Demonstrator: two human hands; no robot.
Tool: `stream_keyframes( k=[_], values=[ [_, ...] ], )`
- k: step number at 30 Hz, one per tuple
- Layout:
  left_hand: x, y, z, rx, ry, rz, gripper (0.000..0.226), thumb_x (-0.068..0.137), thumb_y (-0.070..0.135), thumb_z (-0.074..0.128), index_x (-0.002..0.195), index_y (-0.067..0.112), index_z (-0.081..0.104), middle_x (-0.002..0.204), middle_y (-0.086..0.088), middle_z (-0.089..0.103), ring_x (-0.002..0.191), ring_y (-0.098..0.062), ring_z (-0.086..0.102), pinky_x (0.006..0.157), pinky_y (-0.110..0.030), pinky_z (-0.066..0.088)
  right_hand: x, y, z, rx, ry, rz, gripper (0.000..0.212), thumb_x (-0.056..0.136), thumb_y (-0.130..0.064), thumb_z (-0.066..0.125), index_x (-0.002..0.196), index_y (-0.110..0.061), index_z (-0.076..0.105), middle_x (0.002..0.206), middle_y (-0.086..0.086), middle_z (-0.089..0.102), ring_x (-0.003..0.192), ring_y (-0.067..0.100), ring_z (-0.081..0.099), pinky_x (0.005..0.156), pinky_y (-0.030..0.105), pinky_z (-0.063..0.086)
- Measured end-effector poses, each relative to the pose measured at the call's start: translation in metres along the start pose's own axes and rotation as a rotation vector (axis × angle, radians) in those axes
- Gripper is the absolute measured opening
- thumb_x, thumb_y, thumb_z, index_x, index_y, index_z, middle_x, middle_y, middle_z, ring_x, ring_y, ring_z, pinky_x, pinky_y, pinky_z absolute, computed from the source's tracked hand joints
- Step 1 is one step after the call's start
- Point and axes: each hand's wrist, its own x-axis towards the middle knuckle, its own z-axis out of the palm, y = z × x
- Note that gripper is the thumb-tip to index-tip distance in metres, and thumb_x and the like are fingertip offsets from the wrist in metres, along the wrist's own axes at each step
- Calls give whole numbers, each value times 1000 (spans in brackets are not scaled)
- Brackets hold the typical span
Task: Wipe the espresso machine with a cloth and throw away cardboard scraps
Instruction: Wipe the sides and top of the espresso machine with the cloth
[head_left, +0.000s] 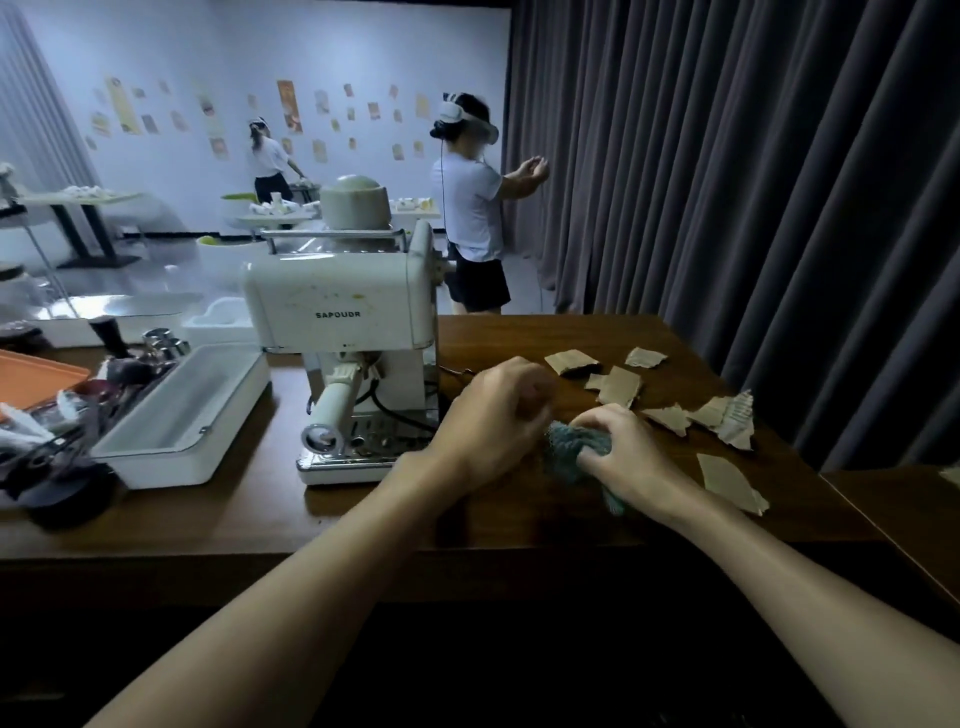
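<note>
Head view: cloth (569, 448) gripped by right hand (626, 460), left hand (493, 415) beside.

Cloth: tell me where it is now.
Head view, right of centre: the cloth is bunched in the right hand, between the left hand and the cardboard scraps, right of the espresso machine.

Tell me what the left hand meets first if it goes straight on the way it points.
Probably the nearest cardboard scrap, on the table just beyond the left hand, though its height above the wood is unclear. The cloth in the right hand sits off that line.
</note>
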Motion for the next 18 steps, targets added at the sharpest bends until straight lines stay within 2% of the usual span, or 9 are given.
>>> stream_keyframes(
  k=[2,4,7,11,13,16,18],
  values=[
    [5,8,-27,20,87,20,19,92,16,64,110,18,71,111,5,65,98,-9,63,84,-36,58,6,-28,-7,144,-25,-63,27,85,-3,65,109,-16,62,109,3,61,101,13,59,75,15,48],
    [8,15,-53,43,186,24,18,90,11,63,105,16,72,108,2,66,95,-13,65,81,-40,58,12,-57,-13,295,-21,-137,28,87,-1,64,112,-13,61,106,4,64,96,10,62,69,12,51],
    [8,20,-88,70,333,-5,18,89,13,62,104,16,71,108,1,65,94,-14,65,80,-40,58,23,-96,-16,425,-4,-220,30,89,-9,67,118,-10,60,106,1,65,96,9,63,72,10,51],
    [2,1,-129,218,555,-128,28,87,25,59,112,18,68,119,-5,58,110,-24,55,95,-43,48,39,-135,-13,564,18,-274,25,86,-10,72,109,-2,68,99,14,72,87,18,69,77,30,57],
    [-1,-15,-146,333,664,-276,44,82,37,56,123,20,61,128,-9,53,120,-29,48,102,-44,39,46,-148,-9,647,-2,-268,22,87,-9,70,107,1,67,99,17,72,84,18,69,76,30,58],
    [-6,-38,-166,288,653,-393,66,83,52,59,141,23,44,139,-14,44,130,-32,41,109,-47,35,58,-160,-2,689,-28,-281,24,87,-7,69,109,3,65,107,19,69,97,21,68,84,30,56],
    [-8,-49,-176,108,550,-388,71,88,53,65,148,27,36,146,-14,43,134,-29,42,107,-37,34,64,-166,3,697,-41,-293,27,87,-8,70,111,3,64,104,10,68,105,20,64,85,24,54]
  ],
)
